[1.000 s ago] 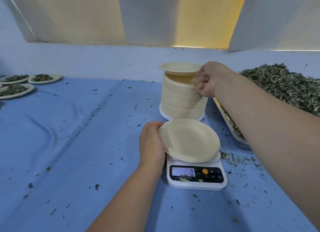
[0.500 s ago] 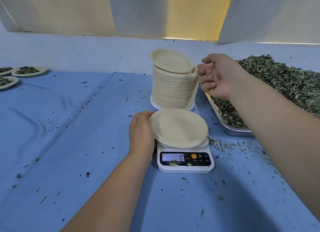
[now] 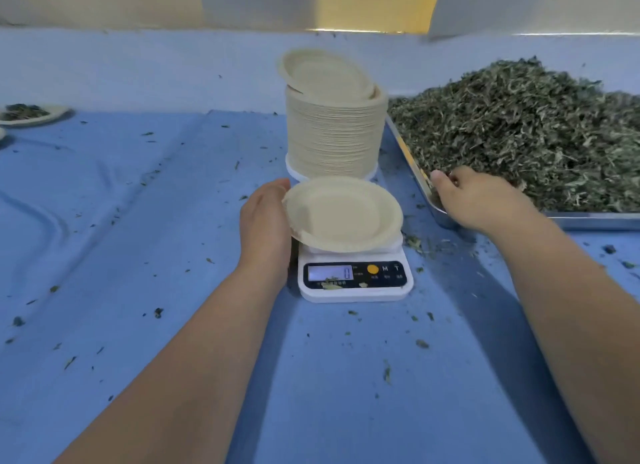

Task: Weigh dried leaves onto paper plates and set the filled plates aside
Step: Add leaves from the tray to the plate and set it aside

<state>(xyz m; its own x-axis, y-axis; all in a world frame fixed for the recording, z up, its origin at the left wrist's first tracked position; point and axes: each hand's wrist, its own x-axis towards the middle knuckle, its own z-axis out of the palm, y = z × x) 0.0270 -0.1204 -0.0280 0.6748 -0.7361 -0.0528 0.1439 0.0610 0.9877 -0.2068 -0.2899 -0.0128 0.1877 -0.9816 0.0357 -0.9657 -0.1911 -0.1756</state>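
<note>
Head cam: left hand (image 3: 266,221) grips the rim of the empty round beige paper plate (image 3: 343,214), steadying it on the small white digital scale (image 3: 356,287) reading 0, between both hands. Right hand (image 3: 481,200) digs into the heap of dried green leaves (image 3: 519,134) in the steel tray (image 3: 588,219). Its fingers are buried, so I can't tell if it's grabbed any yet. The tall stack of spare plates (image 3: 332,141) sits just past the left hand, probably for quick refills.

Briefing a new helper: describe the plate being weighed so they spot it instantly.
Left of the steel tray heaped with dried green leaves sits a white digital scale. The round cream paper plate lies on it, held by the left hand: empty and single, unlike the tall plate stack behind.
</note>
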